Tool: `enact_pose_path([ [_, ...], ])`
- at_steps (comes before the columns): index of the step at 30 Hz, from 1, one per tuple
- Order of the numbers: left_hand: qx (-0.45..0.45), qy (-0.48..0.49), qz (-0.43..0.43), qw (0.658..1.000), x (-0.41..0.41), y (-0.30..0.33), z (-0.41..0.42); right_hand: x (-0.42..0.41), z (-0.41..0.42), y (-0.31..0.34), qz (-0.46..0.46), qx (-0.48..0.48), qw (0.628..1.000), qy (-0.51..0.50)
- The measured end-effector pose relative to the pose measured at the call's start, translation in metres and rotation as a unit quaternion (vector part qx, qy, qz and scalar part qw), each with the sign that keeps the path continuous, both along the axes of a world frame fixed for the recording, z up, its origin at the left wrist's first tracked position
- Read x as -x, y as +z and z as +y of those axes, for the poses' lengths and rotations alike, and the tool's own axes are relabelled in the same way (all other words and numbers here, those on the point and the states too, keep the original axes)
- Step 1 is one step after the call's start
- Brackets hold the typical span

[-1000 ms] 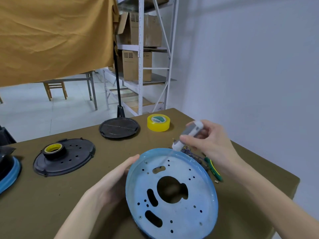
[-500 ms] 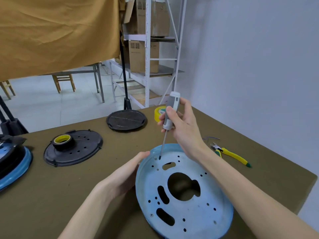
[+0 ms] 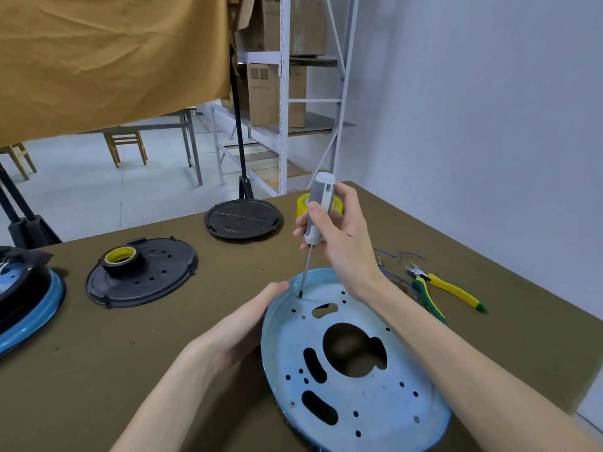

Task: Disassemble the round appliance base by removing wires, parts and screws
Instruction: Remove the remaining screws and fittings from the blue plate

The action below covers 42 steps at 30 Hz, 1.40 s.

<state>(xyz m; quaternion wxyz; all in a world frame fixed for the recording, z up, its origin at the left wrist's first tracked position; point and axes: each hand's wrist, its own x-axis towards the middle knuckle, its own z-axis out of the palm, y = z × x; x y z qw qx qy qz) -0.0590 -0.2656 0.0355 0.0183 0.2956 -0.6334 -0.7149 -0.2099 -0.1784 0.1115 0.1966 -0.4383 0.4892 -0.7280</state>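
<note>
Blue base plate (image 3: pixel 375 380) tilted up on the table.
Left hand (image 3: pixel 235 334) fingers straight, steadying its rim; right hand (image 3: pixel 342 243) curled around the screwdriver (image 3: pixel 318 210), tip at a hole.

Right hand (image 3: pixel 342 236) grips screwdriver (image 3: pixel 318 210), tip on blue base (image 3: pixel 359 396); left hand (image 3: pixel 238 331) steadies rim.

the yellow tape roll (image 3: pixel 302 203) at the table's far edge is mostly hidden behind the right hand (image 3: pixel 342 243) and the screwdriver (image 3: pixel 318 210). the left hand (image 3: pixel 235 334) has its fingertips behind the blue base (image 3: pixel 352 357), whose near rim the bottom edge cuts off. a second blue appliance (image 3: pixel 26 308) is cropped at left. the tangle of wires (image 3: pixel 394 269) is too fine to sort; the screwdriver tip perhaps sits on a screw.
</note>
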Motion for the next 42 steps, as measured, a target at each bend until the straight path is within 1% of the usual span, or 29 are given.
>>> enact_pose_path([
  [10, 0.004, 0.006, -0.007, 1.0, 0.0, 0.001, 0.0, 0.001, -0.003, -0.005, 0.035, 0.007, 0.999, -0.019],
  [13, 0.016, 0.014, -0.011, 1.0, -0.001, 0.0, -0.003, 0.001, -0.003, -0.006, 0.043, 0.005, 0.999, -0.016],
  [17, 0.042, 0.003, -0.038, 0.998, 0.0, -0.002, -0.006, -0.002, 0.0, -0.005, 0.057, -0.011, 0.998, -0.003],
  [20, 0.051, -0.015, -0.053, 0.997, -0.001, -0.001, -0.007, -0.002, 0.001, -0.003, 0.09, -0.03, 0.994, -0.062],
  [22, 0.049, -0.018, -0.058, 0.997, -0.001, -0.002, -0.007, -0.001, 0.002, 0.004, 0.07, -0.045, 0.993, -0.087],
  [25, 0.035, -0.022, -0.058, 0.997, 0.0, -0.002, -0.006, -0.001, 0.001, 0.015, -0.017, -0.071, 0.996, -0.045],
  [28, 0.018, -0.037, -0.061, 0.997, 0.0, -0.001, -0.004, -0.007, -0.001, 0.019, -0.016, -0.11, 0.994, -0.02],
  [33, 0.024, -0.071, -0.073, 0.995, -0.002, 0.001, -0.005, -0.021, -0.009, 0.019, -0.071, -0.086, 0.994, -0.021],
  [38, 0.041, -0.087, -0.087, 0.992, 0.001, 0.002, -0.001, -0.019, -0.013, 0.02, -0.063, -0.091, 0.994, 0.023],
  [42, 0.053, -0.065, -0.086, 0.993, 0.005, -0.001, 0.004, -0.015, -0.016, 0.019, -0.073, -0.074, 0.994, 0.018],
])
